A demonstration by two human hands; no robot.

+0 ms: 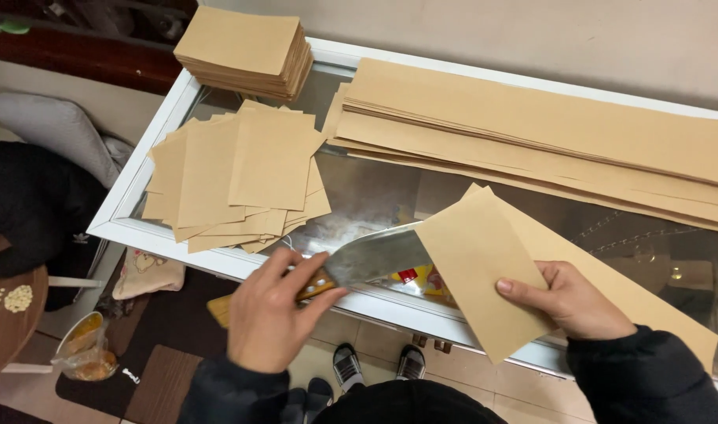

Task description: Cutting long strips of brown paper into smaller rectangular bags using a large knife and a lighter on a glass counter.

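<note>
Bare glass (367,192) between loose cut sheets (237,177) and long strip pile (547,133), seemingly unobstructed.

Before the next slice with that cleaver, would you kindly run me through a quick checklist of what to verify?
1. Left hand grips the cleaver handle: ok.
2. Right hand holds the folded brown sheet: ok.
3. Blade sits inside the fold: cannot tell, its tip is hidden behind the sheet.
4. Right hand's fingers clear of the blade edge: ok, they are further down the sheet.
5. Loose pile of cut squares apart from the blade: ok.
6. Stack of long sheets apart from the blade: ok.
</note>
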